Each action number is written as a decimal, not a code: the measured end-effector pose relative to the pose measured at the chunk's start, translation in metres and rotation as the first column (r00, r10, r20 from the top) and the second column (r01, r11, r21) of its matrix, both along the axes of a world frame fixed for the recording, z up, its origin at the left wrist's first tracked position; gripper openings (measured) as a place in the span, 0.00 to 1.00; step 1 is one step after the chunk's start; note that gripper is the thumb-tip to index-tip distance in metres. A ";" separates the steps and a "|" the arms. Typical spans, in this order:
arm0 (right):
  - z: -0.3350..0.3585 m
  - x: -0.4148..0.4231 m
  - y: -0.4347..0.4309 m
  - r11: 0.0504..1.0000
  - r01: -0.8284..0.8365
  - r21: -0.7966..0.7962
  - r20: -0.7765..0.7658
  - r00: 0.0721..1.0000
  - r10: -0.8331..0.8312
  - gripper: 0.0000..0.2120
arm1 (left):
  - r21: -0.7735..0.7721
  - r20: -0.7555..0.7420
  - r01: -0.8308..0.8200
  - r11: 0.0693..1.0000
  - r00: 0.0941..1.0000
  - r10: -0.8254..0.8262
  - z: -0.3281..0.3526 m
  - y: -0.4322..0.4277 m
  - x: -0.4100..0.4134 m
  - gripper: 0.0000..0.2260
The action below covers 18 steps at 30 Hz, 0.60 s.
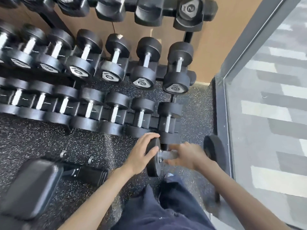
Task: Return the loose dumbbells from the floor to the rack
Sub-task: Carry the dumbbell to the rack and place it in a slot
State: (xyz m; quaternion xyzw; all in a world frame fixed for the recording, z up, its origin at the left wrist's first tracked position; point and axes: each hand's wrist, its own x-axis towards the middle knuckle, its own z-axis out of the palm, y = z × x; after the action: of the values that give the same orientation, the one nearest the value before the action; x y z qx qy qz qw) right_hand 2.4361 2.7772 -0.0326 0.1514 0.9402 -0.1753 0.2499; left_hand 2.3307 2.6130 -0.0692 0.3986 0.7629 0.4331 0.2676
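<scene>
Dumbbell (213,151): a loose black dumbbell, low in front of the person, just short of the rack's (188,37) bottom tier at its right-hand end. Whether it rests on the speckled floor (41,138) or hangs clear of it cannot be told.
Long axis: left to right across the view, along the rack front. It lies crosswise to the racked dumbbells (167,121), whose handles point away from the person.
Bearing: straight ahead of both hands and held between them. The rack lies beyond it, so by this reading the bar needs a quarter turn before it can seat.
Right hand (186,155): the nearer to the middle of the bar. Blurred, its fingers look wrapped round the chrome handle (166,154), taking the main hold.
Left hand (142,151): cups the left head (153,165), fingers draped over the rim and thumb laid across the face. It looks to be a steadying hold.
Free slot: none can be made out. Every cradle in view looks filled, though motion blur hides detail.
Surroundings: a padded bench (28,188) lies at lower left. A glass partition (265,113) stands just beside the dumbbell's right head, leaving little room to swing that way.
</scene>
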 end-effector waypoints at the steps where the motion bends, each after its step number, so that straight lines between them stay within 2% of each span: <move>1: 0.003 -0.003 0.017 0.999 -0.030 0.012 -0.004 1.000 0.030 0.27 | 0.011 -0.008 -0.016 1.000 1.000 0.017 0.002 0.015 0.000 0.27; 5: 0.025 -0.019 0.080 0.993 -0.103 0.065 -0.017 0.994 0.104 0.25 | 0.061 -0.022 -0.076 0.995 0.997 0.078 0.014 0.076 -0.004 0.22; 12: 0.048 -0.061 0.173 0.971 -0.174 0.162 -0.071 0.980 0.187 0.24 | 0.150 -0.078 -0.127 0.980 0.987 0.140 0.032 0.167 -0.038 0.22; 18: 0.061 -0.119 0.248 0.957 -0.252 0.143 -0.138 0.953 0.271 0.25 | 0.258 -0.071 -0.222 0.940 0.966 0.247 0.047 0.241 -0.085 0.20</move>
State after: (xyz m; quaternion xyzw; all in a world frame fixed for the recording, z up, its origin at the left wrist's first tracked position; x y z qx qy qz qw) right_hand 2.3171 3.0248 0.0286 0.0264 0.9776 -0.0934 0.1865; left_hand 2.2458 2.8535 -0.0221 0.3568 0.7574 0.5329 0.1227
